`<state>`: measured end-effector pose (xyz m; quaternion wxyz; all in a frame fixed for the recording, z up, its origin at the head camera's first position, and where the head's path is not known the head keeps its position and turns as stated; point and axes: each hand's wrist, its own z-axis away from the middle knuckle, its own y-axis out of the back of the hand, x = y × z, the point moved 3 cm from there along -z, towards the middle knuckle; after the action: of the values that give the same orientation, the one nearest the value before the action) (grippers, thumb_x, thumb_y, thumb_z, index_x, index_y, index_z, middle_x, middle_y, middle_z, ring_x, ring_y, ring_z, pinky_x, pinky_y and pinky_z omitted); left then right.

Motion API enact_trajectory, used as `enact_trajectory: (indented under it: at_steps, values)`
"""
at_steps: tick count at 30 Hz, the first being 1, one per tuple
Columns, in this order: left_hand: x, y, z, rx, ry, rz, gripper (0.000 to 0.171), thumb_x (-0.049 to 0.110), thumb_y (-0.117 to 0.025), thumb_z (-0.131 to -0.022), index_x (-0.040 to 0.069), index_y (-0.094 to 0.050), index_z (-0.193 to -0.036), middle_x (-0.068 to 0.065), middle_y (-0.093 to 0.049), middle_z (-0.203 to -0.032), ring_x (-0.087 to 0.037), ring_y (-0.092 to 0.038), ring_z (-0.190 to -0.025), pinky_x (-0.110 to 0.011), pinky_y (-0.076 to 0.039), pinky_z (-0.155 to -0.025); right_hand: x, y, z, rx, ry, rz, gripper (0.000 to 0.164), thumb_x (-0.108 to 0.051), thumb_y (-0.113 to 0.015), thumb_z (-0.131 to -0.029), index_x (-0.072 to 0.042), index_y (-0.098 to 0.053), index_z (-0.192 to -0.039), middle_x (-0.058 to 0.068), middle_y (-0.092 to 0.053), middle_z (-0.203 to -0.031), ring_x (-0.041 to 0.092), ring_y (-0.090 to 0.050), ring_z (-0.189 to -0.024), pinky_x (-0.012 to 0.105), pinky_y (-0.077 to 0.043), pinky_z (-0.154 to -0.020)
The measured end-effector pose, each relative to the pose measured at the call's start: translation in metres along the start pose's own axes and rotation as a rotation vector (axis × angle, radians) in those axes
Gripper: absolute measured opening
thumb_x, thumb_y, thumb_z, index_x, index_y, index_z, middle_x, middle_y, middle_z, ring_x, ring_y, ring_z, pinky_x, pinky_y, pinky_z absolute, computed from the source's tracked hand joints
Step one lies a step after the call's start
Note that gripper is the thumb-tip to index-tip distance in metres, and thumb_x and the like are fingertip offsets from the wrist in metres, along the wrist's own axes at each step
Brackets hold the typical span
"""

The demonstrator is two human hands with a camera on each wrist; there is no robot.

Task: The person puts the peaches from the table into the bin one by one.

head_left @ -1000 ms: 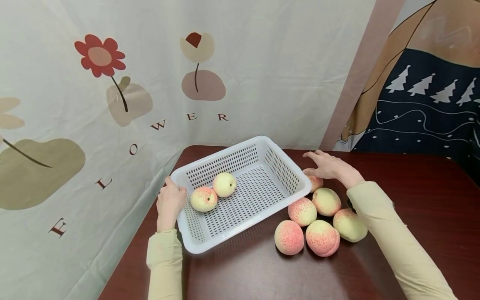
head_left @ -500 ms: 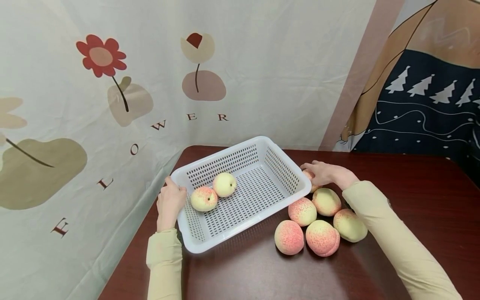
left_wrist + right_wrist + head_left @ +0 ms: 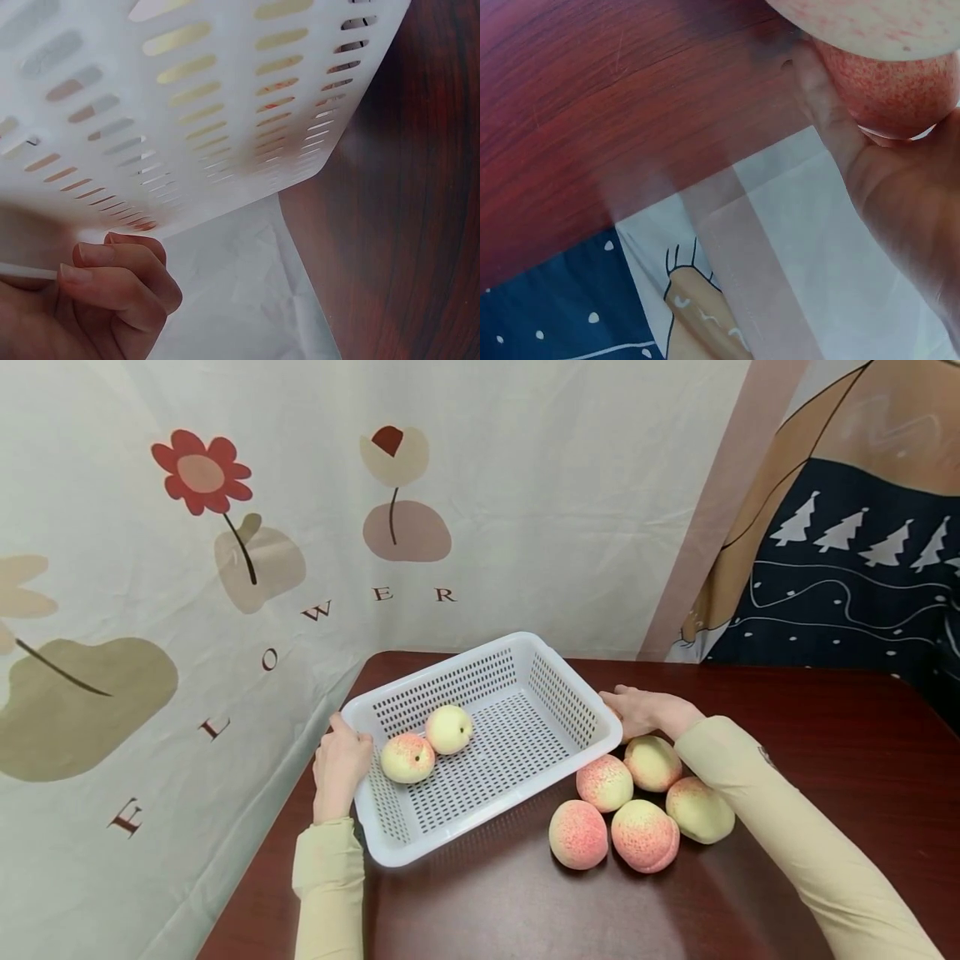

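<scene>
In the head view, the left hand (image 3: 342, 772) grips a white, rectangular, perforated plastic basket (image 3: 510, 742) containing two yellow-pink peaches (image 3: 407, 761); the right hand (image 3: 647, 712) is beside its right end, near five round speckled peaches (image 3: 646, 838) on a dark-red wooden table (image 3: 465, 914). Left wrist view: fingers (image 3: 124, 286) curl at the basket's rim. Right wrist view: the right hand holds a red-speckled peach (image 3: 900, 94).

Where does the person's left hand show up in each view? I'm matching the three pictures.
Head: the left hand is left of centre, at the left end of the white basket.
Left wrist: its fingers curl at the basket's rim, lower left.
Right wrist: not in it.
Landmark in all three: the dark red table.
</scene>
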<state>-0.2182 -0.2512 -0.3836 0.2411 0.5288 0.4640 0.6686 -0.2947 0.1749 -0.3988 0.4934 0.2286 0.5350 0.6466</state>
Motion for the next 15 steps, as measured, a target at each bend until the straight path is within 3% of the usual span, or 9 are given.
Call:
enact_trajectory:
  at_steps: [7, 15]
  values:
    - [0.000, -0.001, 0.001, -0.006, 0.007, 0.003, 0.061, 0.017, -0.040, -0.090, -0.008, -0.018, -0.140, -0.036, -0.055, -0.108, -0.042, -0.059, -0.079, -0.048, -0.045, -0.062, 0.001, 0.002, -0.002, -0.002, -0.008, -0.020, 0.078, -0.046, -0.070, -0.073, -0.013, -0.038, -0.136, 0.023, -0.040, -0.132, 0.035, -0.045, -0.115, 0.053, -0.042, -0.085]
    - [0.000, 0.001, 0.001, 0.002, -0.014, 0.006, 0.059, 0.017, -0.040, -0.090, -0.010, -0.019, -0.138, -0.035, -0.057, -0.101, -0.040, -0.059, -0.074, -0.046, -0.044, -0.058, -0.001, 0.022, 0.000, 0.077, -0.009, 0.001, 0.065, -0.044, -0.075, -0.070, -0.018, -0.049, -0.123, 0.017, -0.049, -0.114, 0.029, -0.052, -0.094, 0.047, -0.047, -0.074]
